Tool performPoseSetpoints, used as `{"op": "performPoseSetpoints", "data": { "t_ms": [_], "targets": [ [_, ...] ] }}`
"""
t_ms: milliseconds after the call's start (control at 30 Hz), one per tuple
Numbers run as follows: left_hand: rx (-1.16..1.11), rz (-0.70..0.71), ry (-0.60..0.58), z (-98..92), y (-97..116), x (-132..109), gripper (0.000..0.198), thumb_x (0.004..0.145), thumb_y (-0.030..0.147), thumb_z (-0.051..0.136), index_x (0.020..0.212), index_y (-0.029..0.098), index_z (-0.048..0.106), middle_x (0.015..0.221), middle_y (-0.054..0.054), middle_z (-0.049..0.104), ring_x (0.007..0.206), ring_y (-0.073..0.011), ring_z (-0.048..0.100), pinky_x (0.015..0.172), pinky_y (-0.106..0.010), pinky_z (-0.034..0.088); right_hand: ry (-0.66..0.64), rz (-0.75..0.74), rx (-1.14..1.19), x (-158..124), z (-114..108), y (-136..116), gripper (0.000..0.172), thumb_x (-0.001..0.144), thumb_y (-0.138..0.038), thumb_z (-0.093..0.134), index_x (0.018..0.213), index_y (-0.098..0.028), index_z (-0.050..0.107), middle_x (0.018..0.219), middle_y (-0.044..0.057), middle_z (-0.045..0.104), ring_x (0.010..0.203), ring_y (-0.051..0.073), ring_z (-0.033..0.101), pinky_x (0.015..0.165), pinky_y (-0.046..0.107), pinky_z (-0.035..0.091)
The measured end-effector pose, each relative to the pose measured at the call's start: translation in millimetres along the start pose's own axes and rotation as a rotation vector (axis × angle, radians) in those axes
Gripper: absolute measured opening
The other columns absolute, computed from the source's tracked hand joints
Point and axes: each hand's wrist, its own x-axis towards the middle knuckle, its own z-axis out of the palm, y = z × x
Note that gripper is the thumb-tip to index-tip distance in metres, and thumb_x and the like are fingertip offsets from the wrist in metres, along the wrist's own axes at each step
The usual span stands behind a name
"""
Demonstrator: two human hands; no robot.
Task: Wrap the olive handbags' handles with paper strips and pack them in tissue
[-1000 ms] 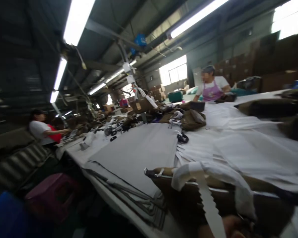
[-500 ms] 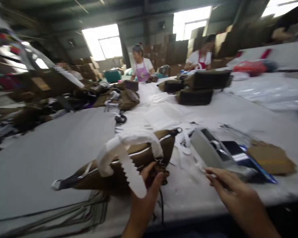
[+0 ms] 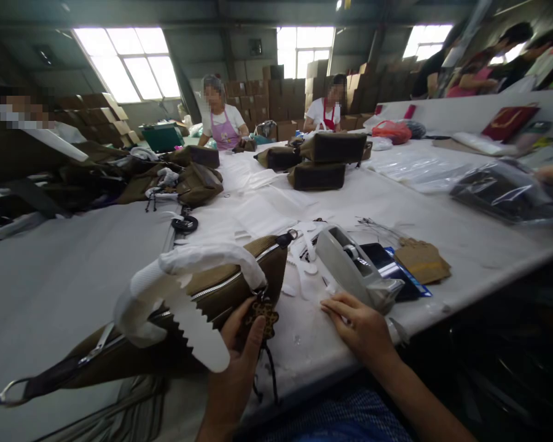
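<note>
Left hand (image 3: 237,362): thumb and fingers closed on one patterned ornament (image 3: 269,318) of a brown bag (image 3: 221,298), lying on the white table (image 3: 479,264). Right hand (image 3: 359,325): fingertips pinched near a grey dispenser (image 3: 338,258); whether anything is held cannot be told.

This looks like a factory workshop handling bags. A broad bench covered in white sheeting (image 3: 479,253) carries stacked brown bags with black bases (image 3: 334,148), a brown bag with a silver zip and white-wrapped handle (image 3: 223,294), a heavy grey tape dispenser (image 3: 338,264) and sheets of clear plastic (image 3: 405,170). Across it are a person in a lilac apron (image 3: 225,132) and another in a red apron (image 3: 330,115). Behind them, brown cardboard cartons (image 3: 281,95) stand piled high below large paned windows (image 3: 142,77).
</note>
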Motion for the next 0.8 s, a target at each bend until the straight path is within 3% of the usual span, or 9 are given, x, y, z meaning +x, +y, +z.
{"op": "performPoseSetpoints", "data": {
  "t_ms": [133, 267, 333, 400, 467, 567, 667, 733, 800],
  "targets": [
    [-0.038, -0.013, -0.013, 2.1, 2.4, -1.7, 0.054, 0.083, 0.056, 0.071, 0.122, 0.02, 0.07, 0.123, -0.01, 0.072, 0.113, -0.0282, 0.068, 0.106, -0.045, 0.051, 0.043, -0.006, 0.042, -6.8, -5.1, -2.0, 0.022, 0.1, -0.035, 0.057, 0.104, -0.023, 0.075, 0.102, 0.004, 0.072, 0.087, 0.019, 0.071, 0.077, 0.029, 0.055],
    [-0.04, 0.004, 0.015, 3.0, 1.8, -2.8, 0.051, 0.083, 0.055, 0.071, 0.122, 0.021, 0.07, 0.122, -0.009, 0.071, 0.115, -0.0275, 0.067, 0.109, -0.044, 0.048, 0.229, 0.115, 0.132, -2.4, -3.3, -2.5, 0.026, 0.094, -0.042, 0.065, 0.103, -0.019, 0.069, 0.09, 0.006, 0.067, 0.064, 0.017, 0.062, 0.069, 0.032, 0.053],
    [-0.026, 0.014, -0.001, 2.0, -1.8, -1.8, 0.052, 0.084, 0.055, 0.07, 0.124, 0.022, 0.069, 0.123, -0.009, 0.071, 0.114, -0.0273, 0.067, 0.11, -0.045, 0.047, 0.239, 0.132, 0.186, 6.8, -0.8, -1.5, 0.03, 0.093, -0.039, 0.067, 0.114, -0.017, 0.067, 0.101, 0.009, 0.068, 0.063, 0.017, 0.061, 0.069, 0.034, 0.054],
    [-0.009, 0.017, -0.004, 0.6, -5.9, 0.0, 0.053, 0.084, 0.055, 0.07, 0.125, 0.021, 0.068, 0.122, -0.01, 0.071, 0.114, -0.0278, 0.067, 0.111, -0.047, 0.046, 0.176, 0.076, 0.256, 16.1, 0.4, -3.4, 0.025, 0.095, -0.033, 0.062, 0.114, -0.019, 0.07, 0.114, 0.012, 0.069, 0.073, 0.02, 0.067, 0.073, 0.035, 0.057],
    [-0.001, 0.017, -0.001, -0.4, -8.6, 1.6, 0.054, 0.084, 0.055, 0.07, 0.125, 0.021, 0.068, 0.123, -0.01, 0.071, 0.116, -0.0287, 0.066, 0.112, -0.047, 0.045, 0.097, -0.01, 0.327, 20.2, -1.6, -12.6, 0.021, 0.097, -0.027, 0.056, 0.105, -0.022, 0.075, 0.111, 0.009, 0.073, 0.085, 0.021, 0.071, 0.077, 0.034, 0.059],
    [-0.038, 0.003, -0.036, -0.5, -9.4, 2.0, 0.056, 0.084, 0.051, 0.071, 0.132, 0.024, 0.063, 0.133, -0.008, 0.066, 0.123, -0.0282, 0.063, 0.113, -0.045, 0.045, -0.012, -0.172, 0.438, 13.9, -11.7, -43.7, 0.025, 0.099, -0.022, 0.052, 0.104, -0.024, 0.076, 0.096, 0.005, 0.076, 0.086, 0.019, 0.073, 0.079, 0.028, 0.059],
    [-0.103, 0.031, -0.097, 0.1, -6.6, -1.0, 0.067, 0.089, 0.044, 0.069, 0.149, 0.033, 0.042, 0.146, -0.005, 0.057, 0.133, -0.0244, 0.056, 0.114, -0.039, 0.044, -0.254, -0.353, 0.727, 4.7, -25.3, -83.0, 0.027, 0.1, -0.02, 0.05, 0.107, -0.022, 0.076, 0.094, 0.007, 0.076, 0.084, 0.017, 0.073, 0.078, 0.025, 0.059],
    [-0.116, 0.06, -0.103, -0.2, -2.6, -4.9, 0.071, 0.091, 0.041, 0.067, 0.153, 0.038, 0.034, 0.15, -0.003, 0.053, 0.138, -0.0224, 0.05, 0.116, -0.038, 0.04, -0.338, -0.315, 0.962, 4.9, -31.7, -101.7, 0.024, 0.1, -0.022, 0.054, 0.103, -0.02, 0.078, 0.091, 0.008, 0.077, 0.084, 0.018, 0.073, 0.08, 0.027, 0.058],
    [-0.092, 0.08, -0.141, -1.1, 2.1, -9.7, 0.058, 0.09, 0.042, 0.067, 0.145, 0.037, 0.049, 0.152, -0.003, 0.052, 0.142, -0.0242, 0.046, 0.118, -0.04, 0.036, -0.291, -0.161, 1.178, 10.0, -32.9, -110.0, 0.02, 0.099, -0.028, 0.06, 0.095, -0.021, 0.078, 0.085, 0.006, 0.076, 0.081, 0.018, 0.073, 0.079, 0.029, 0.058]
  ]
}}
